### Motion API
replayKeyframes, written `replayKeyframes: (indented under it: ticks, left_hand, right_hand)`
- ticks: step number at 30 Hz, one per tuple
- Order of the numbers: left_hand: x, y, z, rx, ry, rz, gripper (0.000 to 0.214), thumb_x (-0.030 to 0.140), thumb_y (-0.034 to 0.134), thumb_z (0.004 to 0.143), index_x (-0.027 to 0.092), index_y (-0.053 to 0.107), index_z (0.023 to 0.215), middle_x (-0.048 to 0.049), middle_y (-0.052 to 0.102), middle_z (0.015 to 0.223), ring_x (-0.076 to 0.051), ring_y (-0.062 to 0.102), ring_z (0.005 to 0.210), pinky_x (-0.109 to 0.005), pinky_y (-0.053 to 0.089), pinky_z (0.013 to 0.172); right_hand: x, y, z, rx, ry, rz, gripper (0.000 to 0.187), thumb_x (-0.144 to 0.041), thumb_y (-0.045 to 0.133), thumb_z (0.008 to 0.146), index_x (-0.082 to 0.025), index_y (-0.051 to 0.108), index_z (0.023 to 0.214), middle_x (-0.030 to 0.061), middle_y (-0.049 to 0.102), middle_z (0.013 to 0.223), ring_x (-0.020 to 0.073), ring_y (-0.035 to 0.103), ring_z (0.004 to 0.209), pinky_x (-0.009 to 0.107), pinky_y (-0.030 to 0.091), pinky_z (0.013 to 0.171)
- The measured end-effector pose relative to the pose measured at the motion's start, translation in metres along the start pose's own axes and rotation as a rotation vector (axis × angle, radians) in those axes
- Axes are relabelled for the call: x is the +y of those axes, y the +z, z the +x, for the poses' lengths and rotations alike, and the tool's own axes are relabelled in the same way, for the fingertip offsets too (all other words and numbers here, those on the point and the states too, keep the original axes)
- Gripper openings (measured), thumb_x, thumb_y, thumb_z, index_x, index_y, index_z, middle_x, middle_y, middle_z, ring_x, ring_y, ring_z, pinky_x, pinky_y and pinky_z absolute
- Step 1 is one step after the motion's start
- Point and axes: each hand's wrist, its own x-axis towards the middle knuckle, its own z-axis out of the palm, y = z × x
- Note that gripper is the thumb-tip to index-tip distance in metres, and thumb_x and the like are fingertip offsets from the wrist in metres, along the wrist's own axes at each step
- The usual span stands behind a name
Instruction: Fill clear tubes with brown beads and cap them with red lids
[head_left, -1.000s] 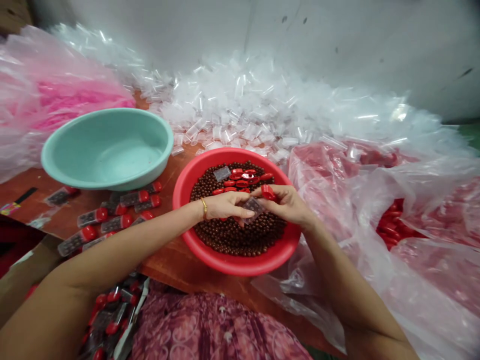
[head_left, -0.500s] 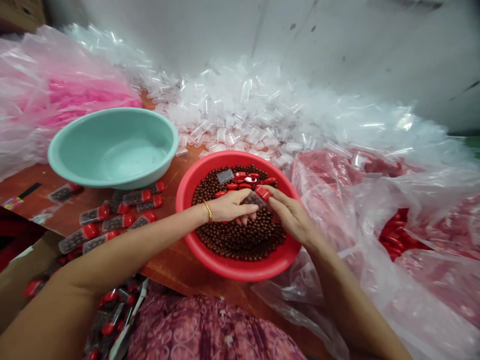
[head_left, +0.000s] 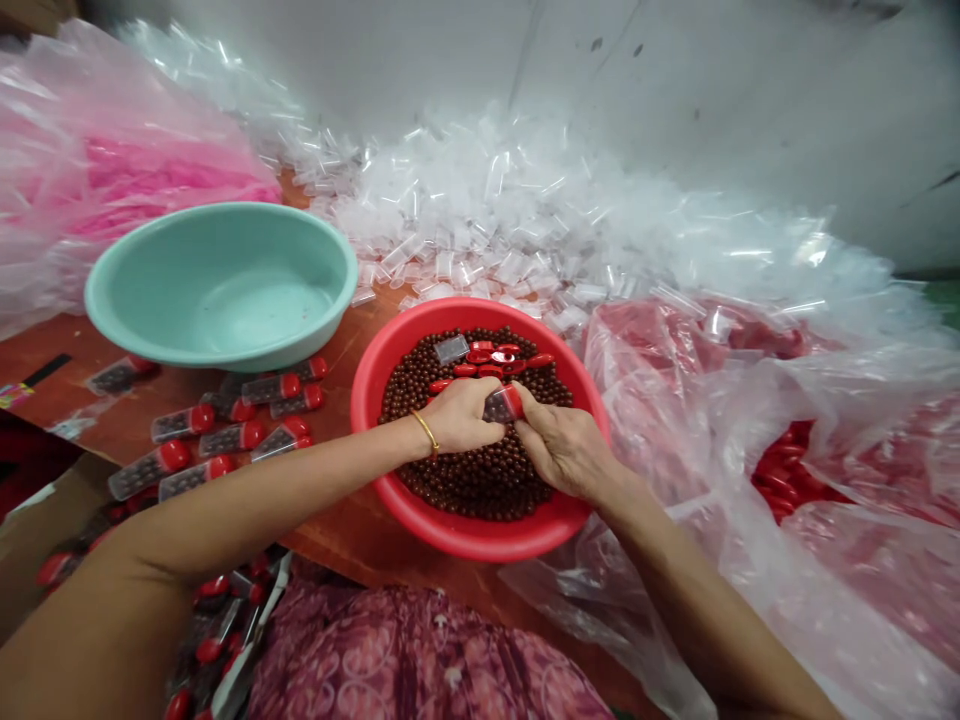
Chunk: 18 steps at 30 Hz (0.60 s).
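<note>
At the centre of the frame, over the red basin (head_left: 480, 547), your left hand (head_left: 459, 415) grips a small clear container (head_left: 496, 406) with dark balls inside, and your right hand (head_left: 562, 440) has thumb and fingers pressed to the red cap (head_left: 514, 401) at its end. Beneath your hands, brown balls (head_left: 480, 492) fill the basin; red pieces (head_left: 504, 355) lie on them, just beside a clear box (head_left: 451, 349). At left, you have capped containers (head_left: 231, 438) near the pale green bowl (head_left: 225, 290).
</note>
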Motion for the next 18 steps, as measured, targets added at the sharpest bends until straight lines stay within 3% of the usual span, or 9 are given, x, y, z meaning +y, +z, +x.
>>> replayKeyframes:
  ticks: [2,4,6,8,12,15,18]
  left_hand:
    - [0.001,-0.001,0.002,-0.013,0.01,0.003,0.012,0.019,0.057,0.063,0.018,0.046,0.066,0.0052,0.05,0.059,-0.011,0.048,0.057,-0.022,0.034,0.053]
    - [0.003,-0.002,0.003,-0.036,0.046,0.034,0.009,0.021,0.057,0.064,0.018,0.049,0.067,0.0044,0.053,0.06,-0.011,0.05,0.058,-0.022,0.035,0.053]
    - [0.005,-0.003,0.003,-0.062,0.092,0.122,0.01,0.024,0.057,0.064,0.017,0.054,0.069,0.0027,0.056,0.062,-0.013,0.053,0.059,-0.023,0.037,0.054]
    - [0.007,-0.003,0.003,-0.096,0.126,0.262,0.014,0.028,0.058,0.064,0.017,0.058,0.073,0.0001,0.06,0.064,-0.015,0.056,0.06,-0.024,0.04,0.055]
    - [0.009,-0.001,0.0,-0.142,0.173,0.482,0.026,0.033,0.057,0.069,0.016,0.062,0.087,-0.0053,0.067,0.076,-0.021,0.063,0.07,-0.029,0.047,0.062]
    - [0.008,0.002,-0.004,-0.161,0.197,0.57,0.03,0.033,0.056,0.071,0.014,0.062,0.094,-0.0087,0.069,0.084,-0.025,0.066,0.078,-0.032,0.05,0.068]
    - [0.005,0.006,-0.005,-0.196,0.232,0.641,0.031,0.031,0.057,0.073,0.013,0.062,0.097,-0.0111,0.07,0.086,-0.026,0.067,0.08,-0.034,0.052,0.069]
  right_hand:
    - [0.0,-0.003,0.004,0.043,0.05,0.048,0.042,-0.033,0.031,0.096,-0.01,0.062,0.111,0.0067,0.067,0.063,0.0147,0.059,0.053,0.025,0.042,0.051]
    - [0.0,-0.004,0.012,0.138,0.19,0.199,0.044,-0.042,0.033,0.095,-0.015,0.068,0.093,0.0049,0.064,0.06,0.0139,0.058,0.053,0.025,0.041,0.052]
    - [0.001,0.001,0.022,0.269,0.387,0.473,0.052,-0.05,0.029,0.095,-0.018,0.068,0.083,0.0027,0.058,0.057,0.0128,0.054,0.052,0.025,0.041,0.052]
    - [0.001,0.011,0.034,0.329,0.571,0.797,0.061,-0.057,0.022,0.093,-0.018,0.068,0.09,0.0019,0.056,0.061,0.0115,0.05,0.051,0.025,0.04,0.05]
    - [-0.003,0.026,0.049,0.189,0.749,1.195,0.064,-0.061,0.018,0.092,-0.02,0.058,0.12,0.0044,0.062,0.091,0.0121,0.057,0.067,0.027,0.049,0.065]
    - [-0.01,0.029,0.047,0.108,0.781,1.222,0.058,-0.057,0.024,0.093,-0.024,0.048,0.133,0.0041,0.061,0.109,0.0141,0.06,0.09,0.031,0.047,0.088]
    - [-0.016,0.029,0.044,0.029,0.79,1.17,0.055,-0.054,0.03,0.092,-0.023,0.049,0.133,0.0047,0.06,0.116,0.0161,0.057,0.104,0.034,0.041,0.1]
